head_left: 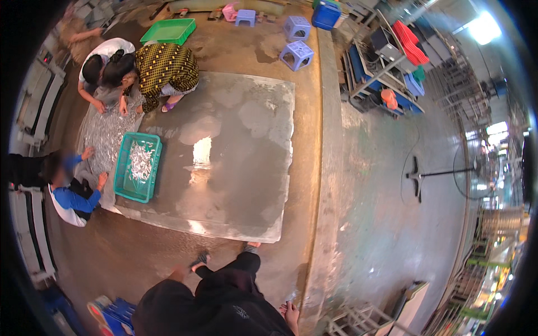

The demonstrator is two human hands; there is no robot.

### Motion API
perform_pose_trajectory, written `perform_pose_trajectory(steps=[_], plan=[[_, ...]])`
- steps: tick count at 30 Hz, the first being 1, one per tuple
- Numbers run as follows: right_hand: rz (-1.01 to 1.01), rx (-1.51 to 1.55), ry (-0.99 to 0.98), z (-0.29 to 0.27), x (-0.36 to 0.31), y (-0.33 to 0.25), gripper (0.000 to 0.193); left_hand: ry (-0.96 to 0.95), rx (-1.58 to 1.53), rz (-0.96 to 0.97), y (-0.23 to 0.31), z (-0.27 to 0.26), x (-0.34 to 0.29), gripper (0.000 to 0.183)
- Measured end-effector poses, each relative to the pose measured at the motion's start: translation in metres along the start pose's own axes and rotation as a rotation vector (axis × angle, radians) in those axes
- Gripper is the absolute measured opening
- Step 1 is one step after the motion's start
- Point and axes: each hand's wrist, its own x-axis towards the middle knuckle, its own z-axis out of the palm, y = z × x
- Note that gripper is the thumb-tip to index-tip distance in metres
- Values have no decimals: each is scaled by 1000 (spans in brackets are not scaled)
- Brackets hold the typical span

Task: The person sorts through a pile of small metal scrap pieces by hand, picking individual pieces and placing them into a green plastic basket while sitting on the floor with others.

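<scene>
My right hand (pixel 290 315) hangs beside my dark clothing at the lower edge, its fingers curled together. A small pale, shiny thing (pixel 291 295) shows at its fingertips, too small to name. On the other side, my left hand (pixel 179 273) is a blur near my knee, and its fingers cannot be made out. Both hands are apart from the large grey sheet (pixel 246 185) on the floor before me. On the sheet's left part stands a green plastic basket (pixel 118 182) with many small silvery pieces (pixel 141 159) in it.
Two people crouch at the far left around a spread of shiny pieces (pixel 101 140); a third person (pixel 75 193) reaches in from the left. A green tray (pixel 171 31), purple stools (pixel 297 54) and a blue container (pixel 326 15) stand behind. A raised curb (pixel 330 168) and fan stand (pixel 416 176) lie right.
</scene>
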Motion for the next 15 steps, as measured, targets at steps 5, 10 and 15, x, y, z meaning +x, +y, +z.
perform_pose_trajectory(steps=[5,10,15], plan=[[214,-196,-82,-88,102,-71,44,111,-768,623,362,16,-29,27],[56,-847,-193,-124,276,-169,53,293,-553,1120,608,-94,-123,34],[-670,-815,-177,-123,524,-439,38,629,-1099,533,655,-133,-16,33]])
